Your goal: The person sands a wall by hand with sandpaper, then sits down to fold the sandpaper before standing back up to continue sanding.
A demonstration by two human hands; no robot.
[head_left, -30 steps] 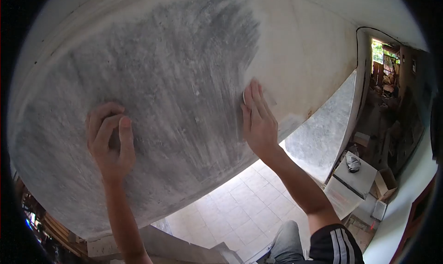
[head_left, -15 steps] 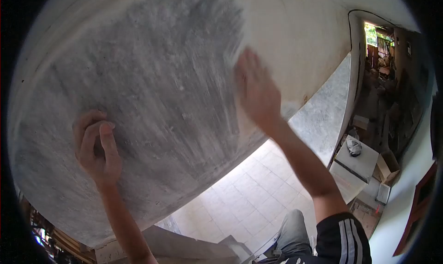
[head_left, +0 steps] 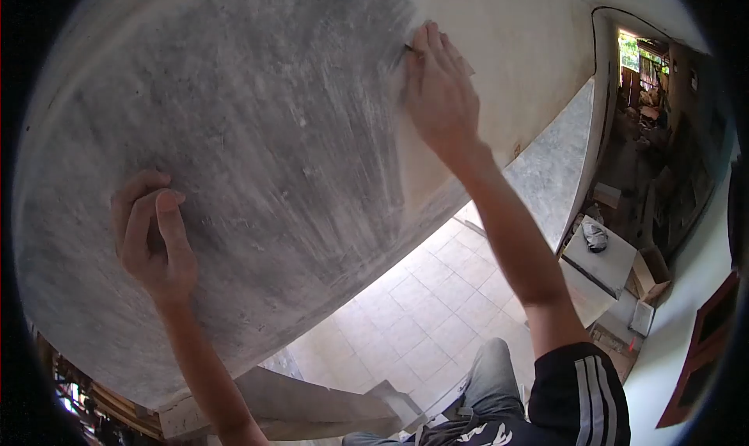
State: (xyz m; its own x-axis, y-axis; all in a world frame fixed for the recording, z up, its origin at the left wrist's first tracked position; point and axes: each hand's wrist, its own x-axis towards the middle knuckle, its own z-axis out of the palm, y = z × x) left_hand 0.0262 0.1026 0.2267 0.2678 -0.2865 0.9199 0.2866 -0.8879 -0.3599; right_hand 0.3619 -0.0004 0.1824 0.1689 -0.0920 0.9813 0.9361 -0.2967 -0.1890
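Observation:
A large sloping surface (head_left: 289, 134) fills the view, grey and streaky at the left and centre, cream at the right. My right hand (head_left: 442, 91) lies on it where grey meets cream, its fingers together over a thin flat piece (head_left: 467, 66) whose edges peek out on both sides. What the piece is cannot be made out. At the left, my left hand (head_left: 154, 235) is near the grey part, its fingers curled with a gap between thumb and fingers and nothing visible in it.
Below lies a tiled floor (head_left: 421, 305). At the right, a white box-like top (head_left: 599, 262) bears a crumpled bag (head_left: 594, 234), beside an open cardboard box (head_left: 651, 273). A grey ledge (head_left: 312, 403) runs along the bottom. A cluttered passage (head_left: 640, 142) stands at the far right.
My right hand has moved up along the border between grey and cream. My left hand sits slightly further left in the view, still curled. The view has shifted a little.

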